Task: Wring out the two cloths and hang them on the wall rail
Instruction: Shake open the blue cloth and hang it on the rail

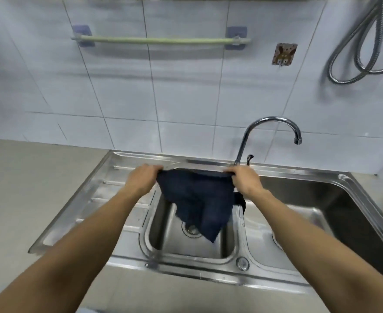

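Cloth point(197, 199), dark navy, hangs at the centre of the frame above the small left basin point(163, 231) of a stainless double sink. The left hand point(144, 179) pinches its upper left corner and the right hand point(246, 180) pinches its upper right corner, both closed on the fabric, so the top edge is stretched nearly level between them. Below that edge the cloth sags in loose folds and narrows to 1 point just above the drain point(191, 229). A darker bit of fabric shows just under the right wrist; whether it belongs to a 2nd cloth cannot be told. The pale green wall rail point(159, 40) runs bare across the upper frame, well apart from the hands, with open tile between. The curved tap point(274, 129) stands just right of the right hand.
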